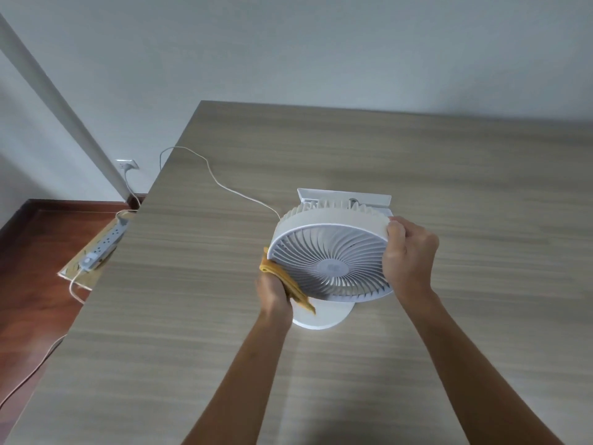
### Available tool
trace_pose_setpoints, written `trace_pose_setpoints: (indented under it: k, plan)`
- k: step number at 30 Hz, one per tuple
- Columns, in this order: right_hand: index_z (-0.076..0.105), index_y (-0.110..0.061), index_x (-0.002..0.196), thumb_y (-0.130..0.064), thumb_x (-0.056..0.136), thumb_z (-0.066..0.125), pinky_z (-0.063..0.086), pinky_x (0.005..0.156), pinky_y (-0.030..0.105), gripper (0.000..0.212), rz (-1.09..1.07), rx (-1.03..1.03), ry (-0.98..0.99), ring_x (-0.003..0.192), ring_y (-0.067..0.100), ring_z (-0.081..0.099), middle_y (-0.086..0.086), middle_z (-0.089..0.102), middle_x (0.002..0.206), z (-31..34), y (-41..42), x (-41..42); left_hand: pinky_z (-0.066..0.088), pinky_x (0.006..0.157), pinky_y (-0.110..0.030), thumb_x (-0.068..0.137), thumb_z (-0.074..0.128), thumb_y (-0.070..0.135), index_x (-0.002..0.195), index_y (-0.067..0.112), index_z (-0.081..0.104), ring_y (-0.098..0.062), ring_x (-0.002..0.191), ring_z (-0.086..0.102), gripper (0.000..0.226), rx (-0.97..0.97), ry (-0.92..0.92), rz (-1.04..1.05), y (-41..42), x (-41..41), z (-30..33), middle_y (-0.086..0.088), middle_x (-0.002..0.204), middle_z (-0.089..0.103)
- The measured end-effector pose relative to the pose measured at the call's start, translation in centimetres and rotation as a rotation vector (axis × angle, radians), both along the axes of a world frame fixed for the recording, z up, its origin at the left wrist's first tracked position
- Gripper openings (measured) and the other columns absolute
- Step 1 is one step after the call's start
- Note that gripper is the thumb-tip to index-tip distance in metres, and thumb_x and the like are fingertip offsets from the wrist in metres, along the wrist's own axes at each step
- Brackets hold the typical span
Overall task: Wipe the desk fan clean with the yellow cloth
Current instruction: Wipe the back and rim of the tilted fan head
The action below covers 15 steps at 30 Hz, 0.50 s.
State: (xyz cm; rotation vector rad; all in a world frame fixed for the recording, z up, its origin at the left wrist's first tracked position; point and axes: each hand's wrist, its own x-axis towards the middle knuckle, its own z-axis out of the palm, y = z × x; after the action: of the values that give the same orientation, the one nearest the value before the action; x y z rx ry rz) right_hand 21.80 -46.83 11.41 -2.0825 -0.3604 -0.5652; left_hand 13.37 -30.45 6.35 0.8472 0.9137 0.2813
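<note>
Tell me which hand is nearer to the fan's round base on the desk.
Left. The left hand, gripping the yellow cloth at the fan head's lower left rim, sits just beside the round base. The right hand holds the head's right rim, higher up and farther from it.

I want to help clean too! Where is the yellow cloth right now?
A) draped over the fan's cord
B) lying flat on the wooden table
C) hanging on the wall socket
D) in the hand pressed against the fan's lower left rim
D: the left hand holds the yellow cloth against the lower left rim of the round white plastic desk fan.
</note>
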Motion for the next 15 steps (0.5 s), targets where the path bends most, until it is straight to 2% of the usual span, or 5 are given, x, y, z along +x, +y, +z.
trace_pose_setpoints:
  k: [3,6,10,13,15]
  plan:
    - [0.027,-0.026,0.054,-0.019,0.082,0.036,0.017,0.046,0.027,0.030,0.033,-0.002,-0.008,0.044,0.015,0.020,-0.008,0.020,0.048,0.1,0.4,-0.2,0.043,0.089,-0.035,0.100,0.041,0.039,0.100,0.021,0.068,-0.019,0.095,0.061,0.033,0.321,0.029,0.044,0.7,0.1,3.6,0.003,0.095,0.064]
    - [0.028,-0.018,0.055,-0.017,0.081,0.036,0.018,0.046,0.031,0.027,0.046,0.007,-0.004,0.046,0.018,0.020,-0.001,0.020,0.049,0.0,0.7,-0.4,0.039,0.081,-0.030,0.102,0.030,0.035,0.105,0.019,0.071,-0.023,0.098,0.063,0.044,0.972,0.022,-0.001,0.0,0.4,6.2,0.002,0.099,0.072]
    - [0.024,-0.033,0.056,-0.014,0.082,0.038,0.021,0.044,0.035,0.036,0.078,0.040,0.017,0.045,0.018,0.023,-0.007,0.021,0.048,0.3,0.3,-0.3,0.039,0.108,-0.035,0.103,0.034,0.022,0.120,0.016,0.068,-0.016,0.120,0.060,0.038,1.731,-0.175,-0.292,-2.3,1.9,8.1,0.003,0.125,0.068]
    - [0.025,-0.032,0.054,-0.008,0.084,0.040,0.024,0.045,0.036,0.041,0.105,0.096,0.087,0.045,0.017,0.025,-0.006,0.025,0.047,0.6,0.4,-0.4,0.033,0.113,-0.039,0.104,0.026,0.030,0.123,0.015,0.065,-0.017,0.127,0.055,0.046,1.886,-0.144,-0.518,-3.6,2.6,9.4,0.000,0.130,0.065]
    - [0.029,-0.025,0.054,-0.009,0.085,0.040,0.023,0.048,0.031,0.037,0.109,0.090,0.182,0.046,0.010,0.027,-0.005,0.027,0.049,0.7,0.5,-0.4,0.033,0.113,-0.038,0.104,0.028,0.031,0.126,0.014,0.063,-0.016,0.128,0.053,0.044,1.762,-0.230,-0.527,-3.2,2.0,10.6,0.000,0.133,0.063]
